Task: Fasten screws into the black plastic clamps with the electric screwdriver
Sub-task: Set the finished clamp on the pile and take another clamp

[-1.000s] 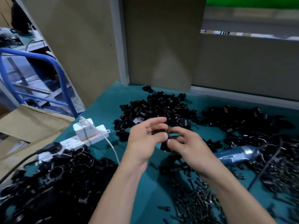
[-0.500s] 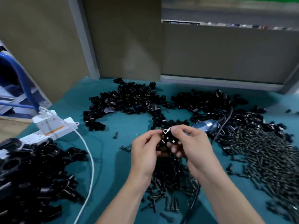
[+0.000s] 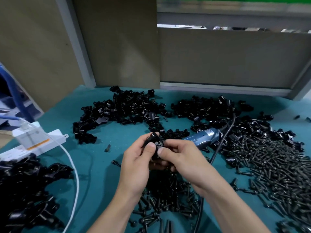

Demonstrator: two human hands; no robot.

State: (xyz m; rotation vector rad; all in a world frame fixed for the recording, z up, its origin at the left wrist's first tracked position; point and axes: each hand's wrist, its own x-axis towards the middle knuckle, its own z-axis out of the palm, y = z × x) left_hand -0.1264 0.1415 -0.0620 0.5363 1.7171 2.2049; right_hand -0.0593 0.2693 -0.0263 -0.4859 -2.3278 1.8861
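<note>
Teal mat [image 3: 104,165], left hand [image 3: 136,163] and right hand [image 3: 183,158] pinching one black clamp [image 3: 155,142], electric screwdriver [image 3: 202,138] label blurred

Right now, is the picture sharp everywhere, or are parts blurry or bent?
Head view: the left hand, right hand and the clamp they hold are sharp; the power strip is smeared by motion blur; the wide lens slants the grey post; the clamp piles lose detail.

The single head view looks forward and down, close over the teal table [image 3: 104,174] toward the back panels [image 3: 218,58].
</note>
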